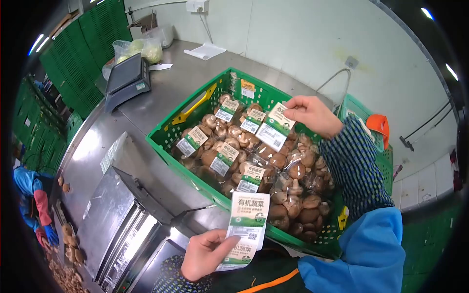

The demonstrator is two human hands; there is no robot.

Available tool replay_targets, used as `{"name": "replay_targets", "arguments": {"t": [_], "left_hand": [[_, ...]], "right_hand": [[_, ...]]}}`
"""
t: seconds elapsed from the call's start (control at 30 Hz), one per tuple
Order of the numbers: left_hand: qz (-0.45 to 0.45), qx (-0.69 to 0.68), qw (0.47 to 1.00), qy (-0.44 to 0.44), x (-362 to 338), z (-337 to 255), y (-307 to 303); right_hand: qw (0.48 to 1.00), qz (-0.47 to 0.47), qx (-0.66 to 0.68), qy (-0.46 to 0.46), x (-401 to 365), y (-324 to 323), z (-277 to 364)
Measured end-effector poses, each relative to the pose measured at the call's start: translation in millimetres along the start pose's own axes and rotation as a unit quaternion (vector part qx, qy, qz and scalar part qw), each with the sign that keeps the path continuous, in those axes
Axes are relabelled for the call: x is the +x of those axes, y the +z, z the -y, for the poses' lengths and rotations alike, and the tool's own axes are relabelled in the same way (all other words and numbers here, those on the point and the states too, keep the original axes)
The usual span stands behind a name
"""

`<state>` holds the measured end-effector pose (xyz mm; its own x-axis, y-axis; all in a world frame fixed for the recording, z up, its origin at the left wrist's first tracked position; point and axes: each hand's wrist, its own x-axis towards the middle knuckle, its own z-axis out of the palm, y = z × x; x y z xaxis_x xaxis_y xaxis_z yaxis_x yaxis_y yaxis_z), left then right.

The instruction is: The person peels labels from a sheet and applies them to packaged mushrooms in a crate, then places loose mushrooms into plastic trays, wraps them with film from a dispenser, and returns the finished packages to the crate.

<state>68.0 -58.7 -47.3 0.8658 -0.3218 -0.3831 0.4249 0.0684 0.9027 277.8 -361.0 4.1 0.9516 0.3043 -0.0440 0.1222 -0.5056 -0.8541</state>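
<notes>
My left hand [207, 254] pinches a strip of printed labels [249, 210] near the front wall of the green crate [188, 183]. Over the far right part of the crate, my right hand [312, 115] grips a single label [274, 131] by its top end. That label overlaps the bagged mushrooms [266, 158] beneath it. Several mushroom packs to the left carry similar green and white labels, such as this stuck label [192, 141]. Packs toward the right [308, 195] show bare clear film over brown mushrooms.
A metal wrapping machine [117, 224] stands left of the crate on the steel table [161, 93]. Behind it are a scale [128, 80] and bagged cabbages [146, 51]. Green baskets [359, 110] with an orange item [378, 128] stand right. Another person's blue glove [51, 234] shows at far left.
</notes>
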Motion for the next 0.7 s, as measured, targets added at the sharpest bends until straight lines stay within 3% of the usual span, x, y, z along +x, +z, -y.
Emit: {"name": "replay_targets", "arguments": {"t": [0.07,0.1,0.13,0.17,0.2,0.23,0.27,0.33,0.37,0.4,0.47,0.53,0.57,0.67,0.7], "left_hand": [[0.03,-0.067,0.995,0.067,-1.7,3.3,-0.6],[0.03,-0.066,0.995,0.072,-0.9,0.3,-1.3],[0.048,-0.077,0.991,0.095,-0.5,-4.1,-2.2],[0.065,-0.087,0.987,0.118,0.0,-8.0,-2.7],[0.063,-0.089,0.987,0.122,-0.9,-10.4,-2.7],[0.05,-0.096,0.987,0.123,-3.6,-10.3,-2.1],[0.034,-0.106,0.987,0.116,-8.9,-6.8,-0.5],[0.03,-0.098,0.984,0.145,-11.5,0.3,0.2],[0.028,-0.098,0.984,0.144,-11.4,2.5,2.2],[0.029,-0.095,0.984,0.149,-9.2,5.0,4.7],[0.047,-0.082,0.981,0.167,-6.5,10.9,6.0],[0.035,0.056,0.964,0.258,-0.9,19.0,0.4],[-0.07,0.159,0.937,0.304,-2.8,1.6,10.1],[-0.052,0.174,0.919,0.349,1.2,-7.2,9.5],[-0.118,0.161,0.917,0.346,-0.4,-15.3,19.7]], "right_hand": [[0.987,0.073,-0.027,0.144,28.4,-13.5,-64.4],[0.972,0.082,-0.084,0.201,43.6,-9.7,-111.9],[0.963,0.057,-0.104,0.241,41.1,4.4,-116.0],[0.965,0.027,-0.124,0.228,47.5,14.6,-159.5],[0.968,-0.004,-0.056,0.243,44.4,20.1,-172.8],[0.965,-0.067,-0.219,0.129,43.4,21.3,-186.5],[0.921,-0.121,-0.37,0.013,38.2,26.5,-198.2],[0.898,-0.222,-0.373,-0.072,7.0,49.7,-111.1],[0.992,-0.074,-0.102,-0.011,-16.5,58.3,-47.1],[0.98,0.076,0.178,0.047,-35.6,62.3,10.3],[0.928,0.272,0.207,-0.147,-88.6,98.6,63.3],[0.974,0.17,-0.036,-0.142,-119.3,119.3,83.0],[0.975,0.161,-0.043,-0.148,-123.7,123.9,80.4],[0.993,0.084,0.023,-0.084,-134.8,134.5,72.3],[0.994,0.078,0.019,-0.077,-143.1,134.8,75.0]]}}
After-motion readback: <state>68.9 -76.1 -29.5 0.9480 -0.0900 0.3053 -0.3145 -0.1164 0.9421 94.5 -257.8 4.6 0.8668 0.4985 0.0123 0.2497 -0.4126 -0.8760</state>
